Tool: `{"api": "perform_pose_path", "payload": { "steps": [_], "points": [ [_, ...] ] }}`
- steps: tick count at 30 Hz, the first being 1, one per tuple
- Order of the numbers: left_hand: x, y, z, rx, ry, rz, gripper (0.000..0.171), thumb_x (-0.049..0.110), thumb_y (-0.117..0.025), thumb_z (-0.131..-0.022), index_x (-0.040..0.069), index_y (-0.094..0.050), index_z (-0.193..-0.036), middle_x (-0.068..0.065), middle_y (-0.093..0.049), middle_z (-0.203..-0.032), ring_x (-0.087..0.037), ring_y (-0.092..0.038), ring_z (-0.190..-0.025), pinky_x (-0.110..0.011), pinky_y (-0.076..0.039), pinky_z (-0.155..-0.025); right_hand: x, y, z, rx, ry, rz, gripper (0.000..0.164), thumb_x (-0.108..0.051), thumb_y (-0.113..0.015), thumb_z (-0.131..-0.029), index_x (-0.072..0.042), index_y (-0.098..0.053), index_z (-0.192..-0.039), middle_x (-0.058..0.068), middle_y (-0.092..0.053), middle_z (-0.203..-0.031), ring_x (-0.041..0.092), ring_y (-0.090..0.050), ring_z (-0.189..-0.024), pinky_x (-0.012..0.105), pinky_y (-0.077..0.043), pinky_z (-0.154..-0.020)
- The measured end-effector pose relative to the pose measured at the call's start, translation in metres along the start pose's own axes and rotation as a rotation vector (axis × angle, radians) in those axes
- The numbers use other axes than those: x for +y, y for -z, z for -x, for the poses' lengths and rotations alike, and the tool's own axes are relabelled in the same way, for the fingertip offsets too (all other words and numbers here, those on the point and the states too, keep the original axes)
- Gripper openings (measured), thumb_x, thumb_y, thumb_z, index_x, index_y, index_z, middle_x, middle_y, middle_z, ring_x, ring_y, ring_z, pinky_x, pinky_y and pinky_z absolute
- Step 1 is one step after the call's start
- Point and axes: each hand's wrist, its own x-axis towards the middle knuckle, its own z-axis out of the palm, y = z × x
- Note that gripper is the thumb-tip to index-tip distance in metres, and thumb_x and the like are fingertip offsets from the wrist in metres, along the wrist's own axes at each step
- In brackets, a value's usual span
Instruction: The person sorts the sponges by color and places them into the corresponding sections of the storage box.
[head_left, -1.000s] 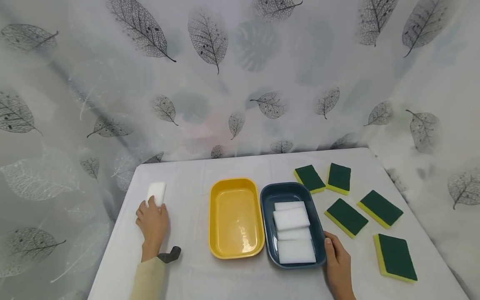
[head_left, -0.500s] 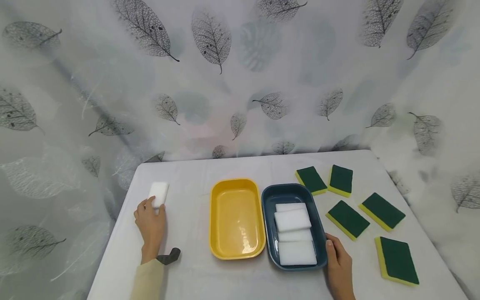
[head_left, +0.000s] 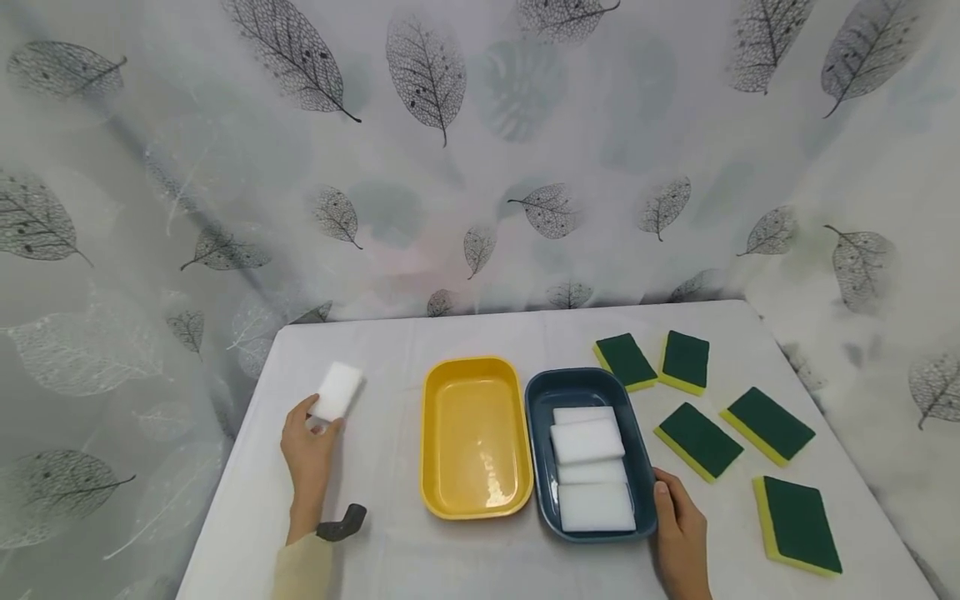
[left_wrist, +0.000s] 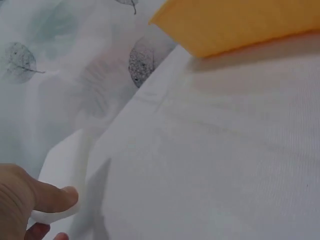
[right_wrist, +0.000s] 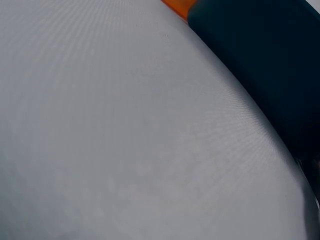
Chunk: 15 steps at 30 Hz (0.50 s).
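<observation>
At the left of the table in the head view, my left hand pinches a white sponge by its near end, between thumb and fingers. The left wrist view shows the thumb lying across the white sponge, which is tilted, with a shadow beside it on the cloth. My right hand grips the right rim of a dark blue tray. Inside that tray several white sponges lie overlapping in a column. In the right wrist view the outer wall of the blue tray shows at the upper right.
A yellow tray with nothing in it stands against the blue tray's left side. Several green and yellow scouring sponges lie spread over the right of the white-clothed table. Behind hangs a leaf-patterned curtain.
The left hand has taken hold of the white sponge, which has turned and shifted right, its near end raised. The right hand keeps its place at the blue tray.
</observation>
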Motion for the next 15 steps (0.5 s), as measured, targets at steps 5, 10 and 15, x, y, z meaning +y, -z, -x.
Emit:
{"api": "perform_pose_path", "payload": {
  "steps": [5,10,15],
  "points": [
    [0.010,0.002,0.006,-0.038,0.081,0.137,0.065,-0.007,-0.076,-0.087,0.001,-0.053,-0.148,-0.026,-0.051,-0.148,-0.053,-0.065,-0.121,-0.001,-0.050,-0.076,0.000,0.001,0.000,-0.015,-0.007,0.001,0.049,-0.039,-0.039,-0.113,-0.004,-0.060,-0.141,0.021,-0.065,-0.140,-0.031,-0.038,-0.103,-0.008,-0.032,-0.089],
    [0.028,0.003,0.015,-0.075,0.083,0.219,0.066,-0.009,-0.075,-0.087,0.004,-0.054,-0.148,-0.023,-0.050,-0.151,-0.055,-0.065,-0.121,0.001,-0.047,-0.075,-0.001,0.000,-0.001,0.004,0.006,-0.007,0.049,-0.039,-0.040,-0.113,-0.004,-0.061,-0.140,0.020,-0.066,-0.140,-0.029,-0.040,-0.105,-0.008,-0.030,-0.090],
    [0.045,0.005,0.025,-0.131,0.069,0.258,0.066,-0.013,-0.074,-0.086,0.007,-0.057,-0.147,-0.019,-0.048,-0.155,-0.053,-0.065,-0.122,-0.005,-0.052,-0.078,0.001,0.000,-0.001,-0.001,0.002,-0.009,0.049,-0.039,-0.040,-0.113,-0.004,-0.061,-0.140,0.020,-0.066,-0.140,-0.029,-0.039,-0.104,-0.008,-0.031,-0.089]
  ]
}}
